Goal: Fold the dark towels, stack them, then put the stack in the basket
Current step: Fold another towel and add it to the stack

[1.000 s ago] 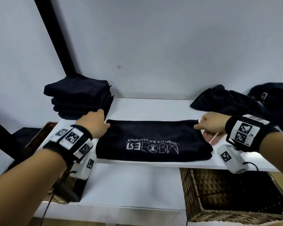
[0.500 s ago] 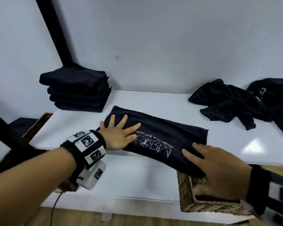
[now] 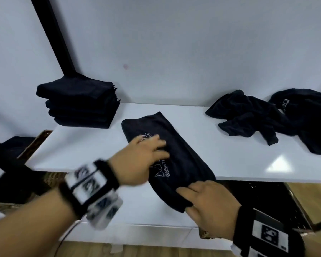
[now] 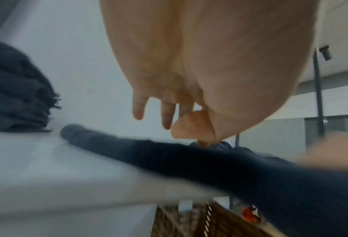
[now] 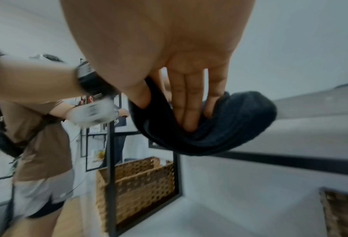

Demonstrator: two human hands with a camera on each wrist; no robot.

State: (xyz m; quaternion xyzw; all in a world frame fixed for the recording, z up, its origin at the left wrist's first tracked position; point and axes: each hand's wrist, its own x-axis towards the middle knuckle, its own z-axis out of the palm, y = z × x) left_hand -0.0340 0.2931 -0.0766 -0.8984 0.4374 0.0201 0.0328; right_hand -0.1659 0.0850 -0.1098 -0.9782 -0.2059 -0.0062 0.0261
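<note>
The long, half-folded black towel with white lettering (image 3: 172, 154) lies slantwise on the white worktop (image 3: 239, 160), its near end hanging past the front edge. The left hand (image 3: 143, 160) lies flat and spread on its middle, probably pinning the crease line. The right hand (image 3: 209, 206) pinches the overhanging end, thumb above, fingers (image 5: 187, 102) beneath, likely ready to carry it over. Half a second ago that hand only rested on top, and the towel lay more crosswise. The folded black stack (image 3: 82, 106) waits at back left.
</note>
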